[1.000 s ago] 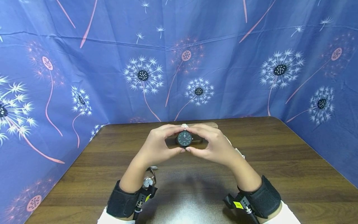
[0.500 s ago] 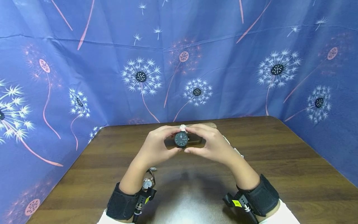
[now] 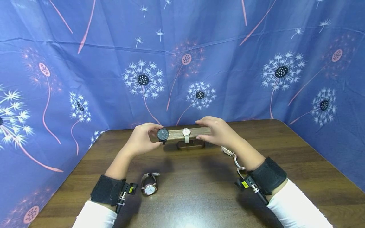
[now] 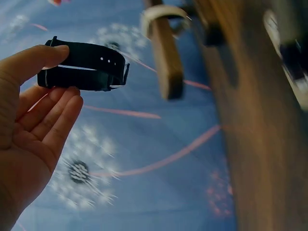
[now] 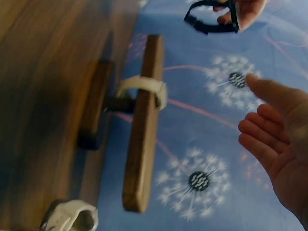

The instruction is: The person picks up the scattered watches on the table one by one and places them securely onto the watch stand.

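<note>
A black watch [image 3: 163, 134] with a dark round dial is pinched between the thumb and fingers of my left hand [image 3: 141, 138], its strap buckled into a loop [image 4: 91, 55] in the left wrist view. It is in line with the left end of a wooden watch stand [image 3: 174, 135]; whether they touch is unclear in the head view. Around the stand's bar sits a white watch [image 3: 186, 132]. My right hand [image 3: 220, 132] hides the bar's right end in the head view. The right wrist view shows that hand apart from the bar [image 5: 143, 130], thumb and fingers spread, holding nothing.
A brown-strapped watch [image 3: 149, 184] lies on the wooden table [image 3: 182, 177] at front left. More watches, one white-strapped [image 3: 227, 151], lie by my right forearm, partly hidden. A blue dandelion-print cloth [image 3: 171, 79] hangs behind the table.
Both hands were together on the black watch in front of the stand. The left hand has carried it leftward; the right hand has let go and moved right, uncovering the white watch.
</note>
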Motion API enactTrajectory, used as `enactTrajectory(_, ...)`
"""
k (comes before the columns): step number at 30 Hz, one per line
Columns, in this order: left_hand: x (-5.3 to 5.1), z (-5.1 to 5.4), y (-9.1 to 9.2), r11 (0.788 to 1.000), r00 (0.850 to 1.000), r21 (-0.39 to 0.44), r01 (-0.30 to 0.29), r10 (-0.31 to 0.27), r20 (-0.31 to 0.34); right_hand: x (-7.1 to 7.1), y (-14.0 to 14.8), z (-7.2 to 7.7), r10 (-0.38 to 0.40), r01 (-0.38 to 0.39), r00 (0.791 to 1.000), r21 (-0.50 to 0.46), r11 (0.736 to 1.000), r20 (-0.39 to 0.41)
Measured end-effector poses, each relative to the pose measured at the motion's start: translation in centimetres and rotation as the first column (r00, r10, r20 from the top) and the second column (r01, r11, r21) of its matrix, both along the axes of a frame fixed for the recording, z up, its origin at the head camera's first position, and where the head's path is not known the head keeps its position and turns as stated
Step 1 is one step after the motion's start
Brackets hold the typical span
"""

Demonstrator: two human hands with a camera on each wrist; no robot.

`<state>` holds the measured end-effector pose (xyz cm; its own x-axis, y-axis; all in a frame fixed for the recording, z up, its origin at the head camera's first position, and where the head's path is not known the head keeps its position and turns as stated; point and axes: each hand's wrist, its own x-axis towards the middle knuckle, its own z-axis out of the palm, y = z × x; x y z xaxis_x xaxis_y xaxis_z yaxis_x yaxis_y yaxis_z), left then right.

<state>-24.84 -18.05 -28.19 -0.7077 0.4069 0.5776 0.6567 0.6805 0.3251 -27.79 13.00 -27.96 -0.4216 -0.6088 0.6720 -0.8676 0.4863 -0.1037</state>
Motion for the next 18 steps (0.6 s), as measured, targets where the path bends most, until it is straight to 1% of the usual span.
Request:
enactTrajectory(2, -0.8, -0.2, -0.8, 1.000, 0.999, -0.011, -0.018, 0.018, 0.028, -0.7, 0.3, -0.1, -0.045, 0.044, 0.999, 0.061, 0.997, 0.021)
enactTrajectory(4, -1.6, -0.4, -1.5, 0.998, 0.997, -0.036, -0.051, 0.053, 0.057, -1.5, 0.5, -0.4, -0.085, 0.079, 0.995, 0.116, 0.990, 0.046)
enactTrajectory(6, -2.3, -0.5, -2.1, 0.994, 0.992, -0.063, -0.085, 0.091, 0.093, -2.3, 0.7, -0.8, -0.127, 0.114, 0.990, 0.171, 0.979, 0.067)
enactTrajectory(9, -3.4, -0.7, -2.7, 0.988, 0.983, -0.096, -0.117, 0.129, 0.132, -3.4, 1.0, -1.5, -0.180, 0.152, 0.978, 0.236, 0.960, 0.103)
enactTrajectory(11, -4.0, -0.9, -2.9, 0.987, 0.978, -0.101, -0.122, 0.137, 0.155, -4.0, 1.2, -2.0, -0.207, 0.167, 0.970, 0.278, 0.946, 0.124)
enactTrajectory(14, -4.8, -1.0, -2.8, 0.986, 0.975, -0.106, -0.127, 0.144, 0.170, -4.9, 1.2, -2.5, -0.231, 0.172, 0.963, 0.343, 0.923, 0.140)
enactTrajectory(18, -5.6, -1.5, -2.5, 0.986, 0.975, -0.114, -0.125, 0.143, 0.171, -5.9, 0.7, -2.9, -0.246, 0.168, 0.959, 0.416, 0.894, 0.142)
